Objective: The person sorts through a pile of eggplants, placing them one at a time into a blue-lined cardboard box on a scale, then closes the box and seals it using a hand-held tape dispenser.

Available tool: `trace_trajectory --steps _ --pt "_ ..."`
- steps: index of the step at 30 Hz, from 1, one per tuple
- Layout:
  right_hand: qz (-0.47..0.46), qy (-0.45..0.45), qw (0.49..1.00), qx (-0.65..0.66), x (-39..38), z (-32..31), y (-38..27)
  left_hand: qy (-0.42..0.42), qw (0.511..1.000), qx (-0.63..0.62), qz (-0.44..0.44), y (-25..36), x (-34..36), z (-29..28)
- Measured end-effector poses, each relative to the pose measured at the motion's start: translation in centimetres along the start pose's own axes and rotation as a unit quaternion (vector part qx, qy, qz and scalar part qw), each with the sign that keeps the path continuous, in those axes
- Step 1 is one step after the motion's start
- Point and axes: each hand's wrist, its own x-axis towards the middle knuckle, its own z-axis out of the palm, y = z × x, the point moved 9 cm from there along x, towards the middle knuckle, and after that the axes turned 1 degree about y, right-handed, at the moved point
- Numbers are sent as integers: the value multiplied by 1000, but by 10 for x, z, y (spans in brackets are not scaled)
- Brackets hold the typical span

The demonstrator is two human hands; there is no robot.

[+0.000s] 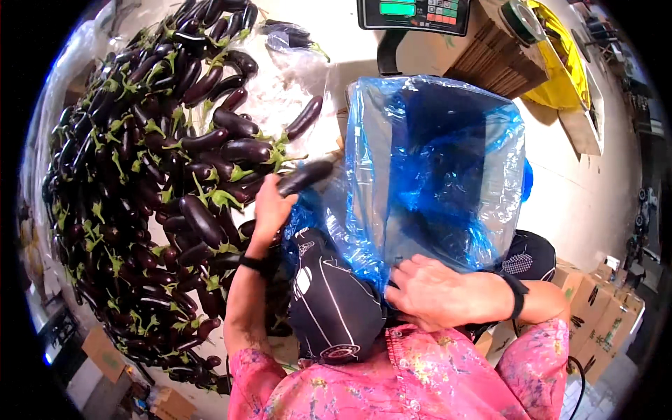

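Note:
My left hand (273, 206) is closed on a dark purple eggplant (308, 176), held at the right edge of a large pile of eggplants (133, 210) with green stems. Right of it stands a container lined with translucent blue plastic (364, 126), its inside in shadow with no eggplant visible. My right hand (430, 294) has its fingers curled on the gathered plastic at the container's near edge. My knee in dark patterned cloth (329, 301) is between my arms.
A scale (413, 14) stands beyond the container. Stacked flat cardboard (490, 56) and yellow material (560, 84) lie at upper right. Cardboard boxes (602, 315) are at lower right. Bagged eggplants (287, 38) lie on pale sheeting above the pile.

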Motion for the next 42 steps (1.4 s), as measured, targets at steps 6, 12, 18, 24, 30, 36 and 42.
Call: trace_trajectory --steps 6,12,18,24,30,36,42 --pt "-32 -9 997 71 -38 -58 -15 -28 915 -381 -130 12 -40 -76" --pt "29 102 938 330 -54 -89 7 -23 906 -419 -49 112 -45 -135" --pt "-1 416 662 623 -26 -133 62 -90 920 -220 312 269 -54 -143" --pt "131 435 587 670 -58 -103 124 -128 910 -254 301 265 -29 -124" --pt "261 195 694 642 1 -22 175 -239 915 -272 180 197 -36 -42" --pt "236 267 730 583 57 31 299 -264 909 -289 145 191 -29 -15" --pt "99 270 922 258 89 44 307 -217 889 -401 43 131 -41 -9"
